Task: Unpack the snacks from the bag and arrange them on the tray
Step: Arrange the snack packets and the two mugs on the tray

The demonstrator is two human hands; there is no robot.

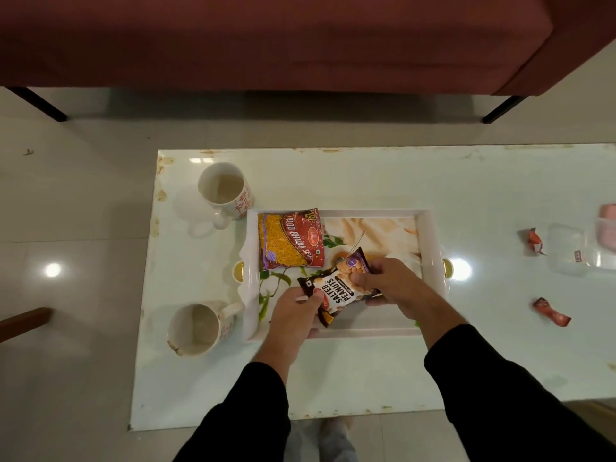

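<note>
left hand (295,306): grips near end of the peanut packet, thumb on top, fingers curled under; black sleeve
right hand (388,283): pinches far end of same packet, fingers curled round it; black sleeve
peanut packet (336,290): "Salted Peanuts", dark brown and white, held between both hands over the tray's near-middle part, lying slantwise; cannot tell if it touches the tray floor
sev packet (291,240): red and yellow, lies flat in tray's far-left corner, top edge overlapping the far rim, apart from the peanut packet
tray (430,248): white, rectangular, floral print inside, gold handle at each short end, sits mid-table
table (366,181): glossy white top, worn rusty marks along edges
far mug (225,191): white with red pattern, just beside tray's far-left corner, handle toward camera
near mug (200,328): white, left of tray's near-left corner, handle pointing at tray, rim chipped
plastic bag (580,251): clear, crumpled, at right table edge, something pink inside, partly cut off by frame
small wrapped snacks: one red-orange (535,241) just left of the bag, another (551,311) nearer camera, both on the table well apart from tray
sofa (266,41): dark red, black legs, beyond table
floor (73,201): pale glossy tile
</note>
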